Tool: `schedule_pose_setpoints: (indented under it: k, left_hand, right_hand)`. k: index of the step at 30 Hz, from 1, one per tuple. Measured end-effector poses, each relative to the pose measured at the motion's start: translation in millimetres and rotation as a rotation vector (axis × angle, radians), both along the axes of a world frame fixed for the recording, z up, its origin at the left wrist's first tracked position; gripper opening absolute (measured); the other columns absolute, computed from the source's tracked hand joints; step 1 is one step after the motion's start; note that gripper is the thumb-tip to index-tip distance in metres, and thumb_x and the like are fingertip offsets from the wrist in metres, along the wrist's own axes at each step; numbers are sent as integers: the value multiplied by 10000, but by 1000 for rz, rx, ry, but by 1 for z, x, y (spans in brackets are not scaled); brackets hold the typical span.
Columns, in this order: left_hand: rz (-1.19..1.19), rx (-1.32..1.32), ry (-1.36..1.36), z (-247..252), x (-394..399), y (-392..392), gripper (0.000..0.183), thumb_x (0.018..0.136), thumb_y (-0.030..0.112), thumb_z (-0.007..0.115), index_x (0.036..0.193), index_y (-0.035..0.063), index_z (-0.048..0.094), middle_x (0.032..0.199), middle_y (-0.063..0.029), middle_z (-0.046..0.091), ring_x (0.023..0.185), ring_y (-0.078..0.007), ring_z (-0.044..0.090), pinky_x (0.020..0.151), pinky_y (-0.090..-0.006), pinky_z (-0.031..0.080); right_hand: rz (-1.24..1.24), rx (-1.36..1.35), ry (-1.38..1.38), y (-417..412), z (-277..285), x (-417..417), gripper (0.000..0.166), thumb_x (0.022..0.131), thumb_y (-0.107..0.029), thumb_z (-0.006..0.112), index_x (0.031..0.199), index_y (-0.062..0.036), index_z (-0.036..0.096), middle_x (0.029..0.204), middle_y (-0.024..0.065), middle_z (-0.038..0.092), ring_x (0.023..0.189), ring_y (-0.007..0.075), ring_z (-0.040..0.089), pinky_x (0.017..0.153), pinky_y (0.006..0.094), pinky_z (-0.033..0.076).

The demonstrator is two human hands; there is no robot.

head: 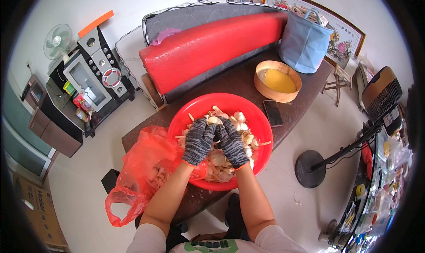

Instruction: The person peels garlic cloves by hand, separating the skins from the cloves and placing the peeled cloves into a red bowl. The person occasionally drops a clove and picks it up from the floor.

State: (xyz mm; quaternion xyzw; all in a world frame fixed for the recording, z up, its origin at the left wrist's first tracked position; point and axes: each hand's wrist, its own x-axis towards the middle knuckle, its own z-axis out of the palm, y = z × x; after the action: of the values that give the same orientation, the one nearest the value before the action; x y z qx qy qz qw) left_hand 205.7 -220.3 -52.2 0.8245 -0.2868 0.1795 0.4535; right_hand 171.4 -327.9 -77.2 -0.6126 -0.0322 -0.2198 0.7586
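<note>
My left hand [200, 141] and my right hand [231, 142], both in grey-and-black knitted gloves with orange cuffs, meet over a large red plastic basin [186, 108]. Between their fingertips they hold a garlic bulb [214, 120]. More garlic bulbs [239, 117] with pale skins and some stalks fill the basin below and around the hands. Loose garlic skins [217, 158] lie near my wrists. At the basin's left side a red plastic bag [142, 153] holds papery peelings, and part of it reaches over the rim. The palms are hidden.
The basin stands on a dark low table [196, 90]. Beyond it are a smartphone [273, 113], a round wooden-rimmed sieve [277, 95] with a yellow base and a blue fabric bag [303, 44]. A red padded cushion [215, 47] lies behind. A black pedestal fan [310, 168] stands on the floor at right.
</note>
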Motion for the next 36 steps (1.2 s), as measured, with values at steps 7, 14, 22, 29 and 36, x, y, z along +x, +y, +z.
schedule_pose_setpoints:
  k: [7, 14, 22, 29, 36]
  left_hand:
    - [-260, -97, 174, 13, 10, 9, 288, 794, 54, 519, 1066, -18, 456, 988, -135, 538, 916, -209, 542, 799, -299, 432]
    - [-400, -142, 612, 39, 4, 4, 392, 749, -3, 577, 1108, 1, 419, 1013, -76, 527, 928, -145, 521, 786, -270, 449]
    - [-312, -16, 363, 29, 9, 1, 377, 696, 3, 636, 1026, 17, 454, 885, -32, 546, 814, -109, 524, 716, -263, 452]
    - [-435, -184, 475, 30, -1, -17, 234, 708, -77, 531, 879, 57, 444, 723, 27, 429, 653, -58, 413, 632, -213, 414]
    - [-469, -558, 983, 19, 12, -5, 143, 780, 100, 573, 912, 60, 536, 774, 3, 503, 708, -71, 500, 585, -209, 439]
  right_hand:
    - [32, -27, 139, -4, 12, -10, 154, 858, -93, 442, 991, -26, 485, 864, 56, 531, 773, 137, 510, 680, 252, 431]
    - [191, 216, 70, -6, 24, -17, 170, 875, -145, 445, 1021, -59, 464, 858, -22, 509, 716, 51, 476, 604, 185, 421]
    - [217, 30, 26, -18, 21, -18, 151, 870, -89, 429, 1008, -50, 475, 887, -3, 500, 788, 78, 466, 721, 198, 390]
    - [117, 178, 27, -14, 18, -19, 110, 877, -69, 422, 976, -51, 466, 867, -9, 472, 772, 69, 451, 687, 190, 395]
    - [143, 497, 133, -17, 12, -14, 160, 867, -253, 464, 902, -102, 504, 708, -16, 493, 555, 82, 455, 490, 203, 388]
